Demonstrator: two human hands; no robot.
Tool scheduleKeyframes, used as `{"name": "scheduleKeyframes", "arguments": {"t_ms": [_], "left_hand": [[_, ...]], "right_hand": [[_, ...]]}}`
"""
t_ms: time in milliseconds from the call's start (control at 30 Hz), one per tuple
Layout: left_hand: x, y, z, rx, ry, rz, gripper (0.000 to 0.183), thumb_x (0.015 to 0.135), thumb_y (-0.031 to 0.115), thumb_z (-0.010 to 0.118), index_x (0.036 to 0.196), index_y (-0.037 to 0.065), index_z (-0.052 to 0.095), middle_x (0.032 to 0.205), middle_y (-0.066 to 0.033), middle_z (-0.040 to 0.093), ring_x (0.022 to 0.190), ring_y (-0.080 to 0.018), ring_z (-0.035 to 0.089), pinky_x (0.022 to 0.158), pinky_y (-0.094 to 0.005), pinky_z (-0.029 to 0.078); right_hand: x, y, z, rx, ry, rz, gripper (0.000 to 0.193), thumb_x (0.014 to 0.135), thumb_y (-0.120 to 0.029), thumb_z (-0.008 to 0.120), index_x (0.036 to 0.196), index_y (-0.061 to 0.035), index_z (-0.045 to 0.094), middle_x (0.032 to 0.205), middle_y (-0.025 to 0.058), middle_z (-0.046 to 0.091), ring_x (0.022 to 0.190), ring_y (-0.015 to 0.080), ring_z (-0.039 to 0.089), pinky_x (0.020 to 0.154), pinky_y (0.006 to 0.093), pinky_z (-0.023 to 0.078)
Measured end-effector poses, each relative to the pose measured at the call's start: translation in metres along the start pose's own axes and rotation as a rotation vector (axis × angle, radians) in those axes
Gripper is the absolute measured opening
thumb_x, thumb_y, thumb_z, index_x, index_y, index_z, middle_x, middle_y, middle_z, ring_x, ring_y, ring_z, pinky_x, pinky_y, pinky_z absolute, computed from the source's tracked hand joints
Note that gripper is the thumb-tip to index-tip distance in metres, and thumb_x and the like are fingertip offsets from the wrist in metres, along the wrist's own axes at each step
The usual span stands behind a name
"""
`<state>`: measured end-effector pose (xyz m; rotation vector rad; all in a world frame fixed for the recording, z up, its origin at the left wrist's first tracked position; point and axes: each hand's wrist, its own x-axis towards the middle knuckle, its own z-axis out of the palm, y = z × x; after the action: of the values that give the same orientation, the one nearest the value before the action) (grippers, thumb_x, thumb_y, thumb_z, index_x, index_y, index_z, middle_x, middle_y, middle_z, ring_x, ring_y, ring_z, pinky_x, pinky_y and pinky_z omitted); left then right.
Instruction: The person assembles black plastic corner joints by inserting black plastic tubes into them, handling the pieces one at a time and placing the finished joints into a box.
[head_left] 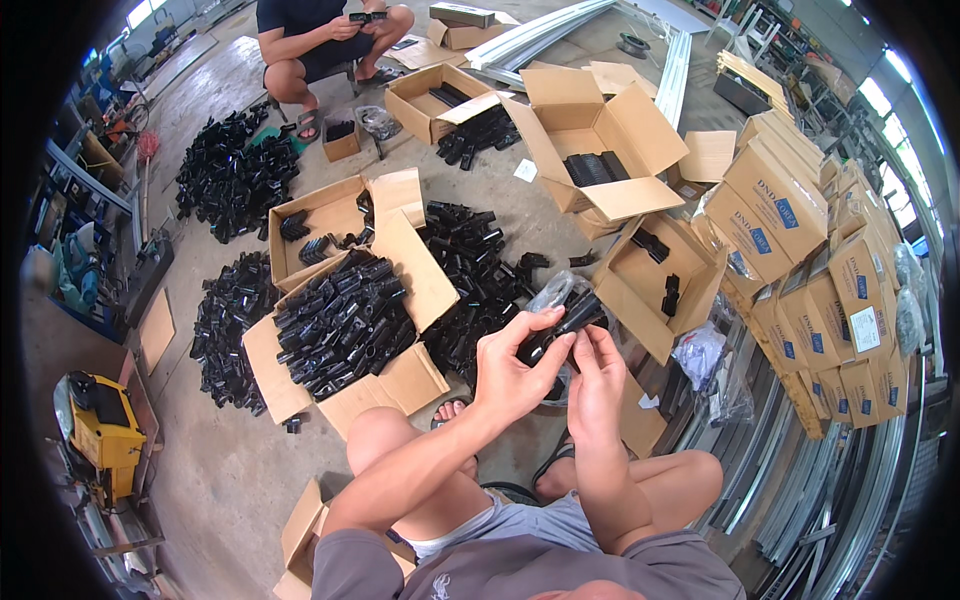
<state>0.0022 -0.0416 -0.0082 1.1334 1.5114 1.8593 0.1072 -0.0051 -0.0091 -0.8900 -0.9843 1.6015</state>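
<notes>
Both my hands up over my knees on one black plastic connector (563, 325): left hand (510, 365) wraps it from below, right hand (597, 375) pinches its lower end, fingers closed. Clear plastic bag (553, 292) sits just behind it. Open cardboard box (345, 325) in front-left is heaped with black connectors; loose black pile (478, 275) on the floor beside it. Box further back (320, 225) holds a few pieces. Right box (665, 275) nearly empty, two or three parts. Big open box (595, 150) holds a flat black stack. Sealed cartons stacked (820, 270) on the right.
</notes>
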Motion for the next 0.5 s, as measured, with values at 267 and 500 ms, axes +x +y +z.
{"name": "scheduleKeyframes", "arguments": {"t_ms": [267,500], "left_hand": [[0.000,0.003,0.002,0.048,0.016,0.052,0.024,0.080,0.001,0.076,0.103,-0.003,0.069,0.104,-0.0157,0.073,0.097,-0.0199,0.070,0.085,-0.0293,0.055],[0.000,0.001,0.003,0.014,0.041,0.068,0.025,0.079,0.004,0.077,0.102,-0.002,0.070,0.103,-0.0175,0.073,0.099,-0.0252,0.072,0.085,-0.0311,0.055]], "right_hand": [[-0.001,0.015,-0.003,-0.118,0.025,-0.115,0.019,0.103,-0.015,0.054,0.106,0.0009,0.064,0.097,-0.0010,0.064,0.088,0.0050,0.054,0.079,0.0212,0.043],[-0.002,0.007,-0.011,-0.054,-0.067,-0.074,0.016,0.097,-0.005,0.060,0.112,0.0021,0.063,0.108,0.0059,0.065,0.101,0.0100,0.060,0.092,0.0257,0.046]]}}
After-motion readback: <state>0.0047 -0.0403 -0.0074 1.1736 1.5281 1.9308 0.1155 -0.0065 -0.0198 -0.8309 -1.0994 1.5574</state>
